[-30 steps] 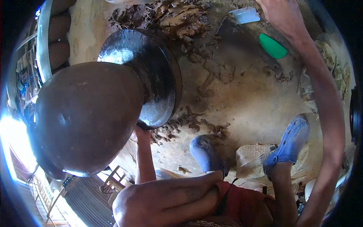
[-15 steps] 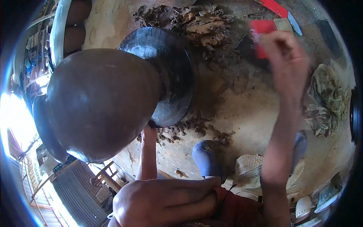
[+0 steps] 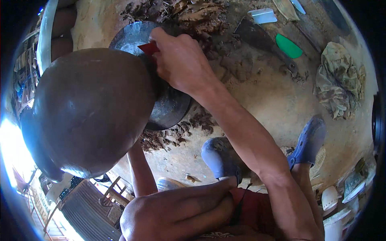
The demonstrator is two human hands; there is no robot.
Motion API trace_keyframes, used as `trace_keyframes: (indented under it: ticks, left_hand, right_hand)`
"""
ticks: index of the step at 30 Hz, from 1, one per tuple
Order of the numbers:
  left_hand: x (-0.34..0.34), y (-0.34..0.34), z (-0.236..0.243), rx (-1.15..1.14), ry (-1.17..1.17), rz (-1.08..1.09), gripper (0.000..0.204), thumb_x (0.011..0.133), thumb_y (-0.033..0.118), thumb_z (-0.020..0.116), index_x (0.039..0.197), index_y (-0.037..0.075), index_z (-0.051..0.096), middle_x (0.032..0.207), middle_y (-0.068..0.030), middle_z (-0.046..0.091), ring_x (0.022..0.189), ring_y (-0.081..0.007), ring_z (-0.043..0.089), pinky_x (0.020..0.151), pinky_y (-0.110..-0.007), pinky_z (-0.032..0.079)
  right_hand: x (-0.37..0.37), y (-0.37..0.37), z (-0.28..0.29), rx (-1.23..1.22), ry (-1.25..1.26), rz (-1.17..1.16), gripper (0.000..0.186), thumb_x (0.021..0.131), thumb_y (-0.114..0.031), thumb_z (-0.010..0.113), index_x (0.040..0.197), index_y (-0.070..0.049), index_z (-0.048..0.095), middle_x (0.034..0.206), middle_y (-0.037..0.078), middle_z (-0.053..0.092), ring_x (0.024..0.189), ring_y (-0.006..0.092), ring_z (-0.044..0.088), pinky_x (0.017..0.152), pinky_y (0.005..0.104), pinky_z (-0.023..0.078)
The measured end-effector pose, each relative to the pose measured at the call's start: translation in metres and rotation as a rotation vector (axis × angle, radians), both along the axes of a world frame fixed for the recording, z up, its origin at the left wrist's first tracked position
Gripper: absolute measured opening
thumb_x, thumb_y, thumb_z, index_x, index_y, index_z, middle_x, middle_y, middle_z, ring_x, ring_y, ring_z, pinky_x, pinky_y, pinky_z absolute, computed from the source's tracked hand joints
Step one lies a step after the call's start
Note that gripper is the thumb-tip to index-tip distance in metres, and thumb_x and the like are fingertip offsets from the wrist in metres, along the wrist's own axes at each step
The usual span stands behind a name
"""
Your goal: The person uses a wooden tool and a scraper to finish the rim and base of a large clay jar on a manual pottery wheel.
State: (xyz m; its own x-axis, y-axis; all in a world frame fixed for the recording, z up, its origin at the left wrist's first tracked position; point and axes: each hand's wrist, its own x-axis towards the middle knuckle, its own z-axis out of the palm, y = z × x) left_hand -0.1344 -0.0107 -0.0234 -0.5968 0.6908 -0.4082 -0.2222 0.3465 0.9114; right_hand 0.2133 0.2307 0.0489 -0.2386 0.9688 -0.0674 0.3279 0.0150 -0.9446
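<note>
A large, round brown clay pot (image 3: 92, 108) with a smooth, shiny wall fills the left side, its flared rim at the far left. Behind its right side is a dark round wheel (image 3: 169, 110) with a wet sheen. My right hand (image 3: 181, 60) is closed on a small red flat scraper (image 3: 148, 49), held over the wheel beside the pot's upper right wall. Only a corner of the scraper shows past the fingers. My left forearm (image 3: 140, 166) reaches up behind the pot's lower edge, and the pot hides that hand and its fingers.
Clay scraps (image 3: 177, 132) lie around the wheel. At the upper right are a broad dark blade (image 3: 261, 38), a green scraper (image 3: 288, 46), a clear flat piece (image 3: 262, 16) and a crumpled cloth (image 3: 337, 80). My blue clogs (image 3: 219, 156) rest on the floor.
My right hand has moved left from the tools at the upper right to the pot, carrying the red scraper. The view has shifted, so the pot sits a little further left.
</note>
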Motion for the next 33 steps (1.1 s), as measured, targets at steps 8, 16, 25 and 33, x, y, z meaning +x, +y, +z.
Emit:
trace_keyframes:
  ticks: [8, 16, 25, 33]
  left_hand:
    - [-0.022, -0.002, -0.004, 0.008, -0.108, 0.059, 0.052, 0.100, 0.040, 0.064, 0.139, 0.006, 0.059, 0.140, -0.0118, 0.061, 0.129, -0.0293, 0.058, 0.114, -0.049, 0.044]
    - [-0.017, -0.005, -0.008, 0.058, -0.190, -0.122, 0.053, 0.101, 0.042, 0.062, 0.140, 0.006, 0.058, 0.142, -0.0122, 0.060, 0.131, -0.0286, 0.057, 0.115, -0.049, 0.043]
    - [0.059, 0.015, 0.023, -0.132, -0.210, 0.017, 0.062, 0.098, 0.048, 0.067, 0.144, 0.008, 0.057, 0.146, -0.0101, 0.060, 0.135, -0.0281, 0.056, 0.116, -0.050, 0.043]
    - [0.035, 0.004, 0.013, -0.080, -0.373, 0.057, 0.059, 0.101, 0.043, 0.063, 0.147, 0.008, 0.052, 0.149, -0.0098, 0.057, 0.131, -0.0286, 0.058, 0.111, -0.050, 0.047]
  right_hand:
    - [-0.018, -0.005, -0.011, 0.053, 0.014, 0.050, 0.029, 0.072, -0.002, 0.068, 0.099, -0.007, 0.075, 0.092, 0.019, 0.074, 0.092, 0.0415, 0.071, 0.083, 0.0498, 0.057]
    - [-0.010, -0.004, -0.010, 0.010, 0.028, 0.086, 0.035, 0.070, -0.004, 0.070, 0.104, -0.010, 0.078, 0.091, 0.020, 0.073, 0.093, 0.0409, 0.071, 0.084, 0.0503, 0.057]
    - [-0.018, -0.063, -0.013, -0.026, 0.046, -0.007, 0.022, 0.073, -0.004, 0.072, 0.095, -0.003, 0.073, 0.081, 0.021, 0.071, 0.080, 0.0386, 0.072, 0.074, 0.0494, 0.058]
    - [-0.021, -0.114, -0.008, -0.045, 0.130, -0.185, 0.037, 0.077, 0.000, 0.069, 0.115, 0.000, 0.070, 0.086, 0.018, 0.074, 0.078, 0.0331, 0.070, 0.068, 0.0447, 0.059]
